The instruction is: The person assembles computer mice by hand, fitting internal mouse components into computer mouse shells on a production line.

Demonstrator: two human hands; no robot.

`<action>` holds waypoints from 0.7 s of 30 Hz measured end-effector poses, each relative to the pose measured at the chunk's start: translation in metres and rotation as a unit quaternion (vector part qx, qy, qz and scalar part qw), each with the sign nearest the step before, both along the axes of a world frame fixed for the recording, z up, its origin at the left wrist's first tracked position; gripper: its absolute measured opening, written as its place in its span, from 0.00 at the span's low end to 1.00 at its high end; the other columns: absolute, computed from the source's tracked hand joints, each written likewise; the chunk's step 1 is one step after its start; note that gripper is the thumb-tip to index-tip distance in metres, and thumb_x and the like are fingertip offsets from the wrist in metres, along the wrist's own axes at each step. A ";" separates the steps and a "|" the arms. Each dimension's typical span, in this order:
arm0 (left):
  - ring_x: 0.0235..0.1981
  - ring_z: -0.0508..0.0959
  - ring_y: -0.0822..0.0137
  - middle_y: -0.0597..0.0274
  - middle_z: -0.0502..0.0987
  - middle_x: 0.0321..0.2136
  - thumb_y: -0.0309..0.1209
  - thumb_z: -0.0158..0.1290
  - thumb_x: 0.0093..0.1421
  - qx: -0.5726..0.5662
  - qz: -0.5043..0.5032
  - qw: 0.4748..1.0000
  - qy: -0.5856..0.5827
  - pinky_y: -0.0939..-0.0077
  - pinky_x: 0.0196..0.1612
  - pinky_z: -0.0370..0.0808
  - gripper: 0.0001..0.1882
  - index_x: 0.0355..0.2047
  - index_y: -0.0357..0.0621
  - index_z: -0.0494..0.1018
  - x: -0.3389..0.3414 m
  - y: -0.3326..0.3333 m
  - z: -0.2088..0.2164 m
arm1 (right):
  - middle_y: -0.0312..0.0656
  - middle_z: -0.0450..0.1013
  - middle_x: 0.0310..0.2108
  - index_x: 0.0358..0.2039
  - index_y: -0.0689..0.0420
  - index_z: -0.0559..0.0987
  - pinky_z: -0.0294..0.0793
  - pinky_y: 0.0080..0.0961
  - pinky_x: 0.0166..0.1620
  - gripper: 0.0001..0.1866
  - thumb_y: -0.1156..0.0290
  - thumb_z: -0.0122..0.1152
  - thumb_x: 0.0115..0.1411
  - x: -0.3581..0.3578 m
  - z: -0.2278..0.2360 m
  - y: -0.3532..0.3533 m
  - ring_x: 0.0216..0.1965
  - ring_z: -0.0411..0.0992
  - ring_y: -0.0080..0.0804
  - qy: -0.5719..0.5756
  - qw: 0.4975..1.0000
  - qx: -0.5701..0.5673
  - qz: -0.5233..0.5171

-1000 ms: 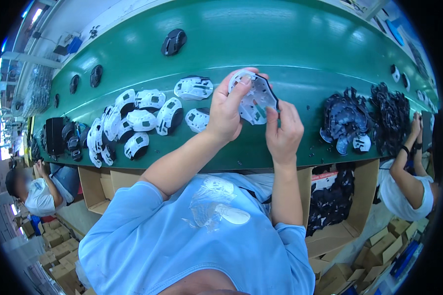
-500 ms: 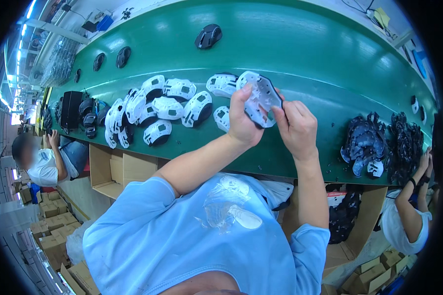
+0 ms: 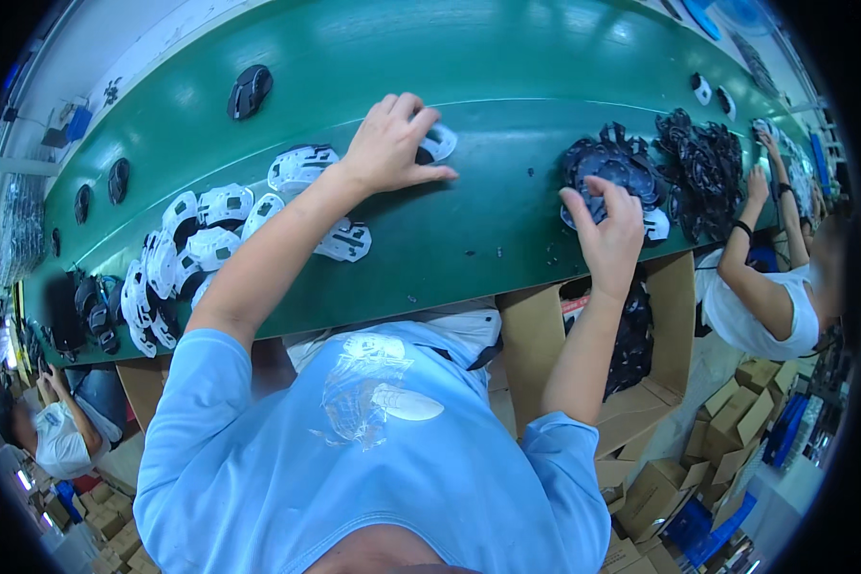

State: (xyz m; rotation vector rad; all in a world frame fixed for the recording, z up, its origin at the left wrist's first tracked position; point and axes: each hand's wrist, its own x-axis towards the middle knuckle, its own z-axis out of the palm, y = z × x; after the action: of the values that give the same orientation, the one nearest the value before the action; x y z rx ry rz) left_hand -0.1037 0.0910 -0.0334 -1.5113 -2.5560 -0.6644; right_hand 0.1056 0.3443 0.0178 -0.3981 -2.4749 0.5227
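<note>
My left hand is over the green bench with thumb and fingers apart. Just past its fingers lies a white-and-black mouse shell, partly covered by the hand; I cannot tell whether they touch. My right hand is open, thumb away from the fingers, in front of a heap of dark plastic mouse parts. Nothing shows in its grip. A white piece sits at that heap's near edge. Left of my left forearm, several white mouse shells lie in a cluster, and another shell lies farther back.
A black mouse stands on the far part of the green bench. A second dark heap lies on the right. An open cardboard box is below the front edge. People sit at both sides.
My hands have parted, and the mouse shell they held is now on the bench by my left hand. My right hand has moved right to the dark heap. The view has swung right.
</note>
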 end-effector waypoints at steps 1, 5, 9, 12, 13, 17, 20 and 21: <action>0.52 0.72 0.47 0.47 0.72 0.49 0.57 0.70 0.45 0.004 -0.007 1.000 0.002 0.55 0.54 0.71 0.41 0.49 0.38 0.74 0.001 0.002 -0.007 | 0.43 0.80 0.33 0.38 0.58 0.84 0.74 0.36 0.41 0.13 0.63 0.69 0.57 0.007 -0.008 0.009 0.35 0.75 0.41 -0.058 0.998 0.039 -0.003; 0.60 0.63 0.38 0.43 0.65 0.58 0.56 0.67 0.49 0.044 -0.008 0.996 0.073 0.41 0.65 0.58 0.41 0.55 0.41 0.71 0.008 0.007 -0.006 | 0.43 0.81 0.34 0.37 0.58 0.84 0.74 0.38 0.42 0.12 0.63 0.67 0.58 0.016 -0.028 0.026 0.35 0.75 0.42 -0.143 0.988 0.055 -0.019; 0.58 0.67 0.43 0.45 0.70 0.55 0.53 0.63 0.56 0.121 -0.043 0.991 0.018 0.50 0.63 0.63 0.36 0.57 0.41 0.71 0.023 0.007 0.020 | 0.47 0.82 0.34 0.38 0.62 0.83 0.74 0.30 0.35 0.12 0.65 0.62 0.66 0.016 -0.027 0.034 0.30 0.77 0.35 0.060 0.988 -0.115 -0.080; 0.57 0.72 0.56 0.50 0.74 0.54 0.49 0.52 0.68 0.143 -0.050 0.924 -0.351 0.60 0.60 0.68 0.28 0.59 0.41 0.69 0.049 0.014 0.044 | 0.42 0.80 0.35 0.46 0.66 0.80 0.72 0.21 0.33 0.14 0.68 0.54 0.71 0.006 -0.024 -0.001 0.34 0.77 0.25 0.192 0.907 -0.375 -0.030; 0.56 0.73 0.61 0.52 0.73 0.56 0.50 0.44 0.73 0.171 -0.056 0.824 -0.538 0.62 0.59 0.69 0.28 0.59 0.39 0.69 0.056 0.020 0.054 | 0.39 0.79 0.36 0.49 0.67 0.78 0.72 0.20 0.34 0.15 0.68 0.53 0.72 0.000 -0.025 -0.021 0.35 0.77 0.24 0.268 0.817 -0.511 0.002; 0.49 0.77 0.62 0.55 0.76 0.51 0.50 0.46 0.72 0.346 -0.097 0.608 -0.708 0.66 0.56 0.73 0.27 0.57 0.38 0.69 0.072 0.026 0.057 | 0.40 0.78 0.37 0.55 0.68 0.73 0.74 0.20 0.35 0.17 0.69 0.52 0.72 -0.011 -0.032 -0.099 0.37 0.77 0.26 0.198 0.779 -0.585 0.108; 0.51 0.77 0.61 0.55 0.76 0.52 0.48 0.51 0.70 0.459 -0.094 0.540 -0.700 0.63 0.57 0.73 0.27 0.57 0.39 0.69 0.080 0.005 0.066 | 0.45 0.76 0.44 0.58 0.68 0.71 0.78 0.24 0.37 0.21 0.65 0.54 0.72 -0.018 -0.031 -0.137 0.41 0.76 0.27 0.259 0.638 -0.702 0.183; 0.51 0.77 0.61 0.55 0.76 0.52 0.48 0.51 0.70 0.458 -0.104 0.539 -0.699 0.63 0.57 0.73 0.27 0.57 0.39 0.69 0.082 0.000 0.064 | 0.44 0.76 0.44 0.58 0.67 0.72 0.78 0.25 0.39 0.21 0.64 0.55 0.72 -0.021 -0.031 -0.145 0.39 0.76 0.28 0.221 0.575 -0.762 0.200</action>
State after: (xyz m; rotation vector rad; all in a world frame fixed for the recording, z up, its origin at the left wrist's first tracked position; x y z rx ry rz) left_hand -0.0216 0.0913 0.0309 -0.7430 -1.3851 -3.5346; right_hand 0.0848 0.1995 -0.0131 -0.2084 -0.9698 2.5172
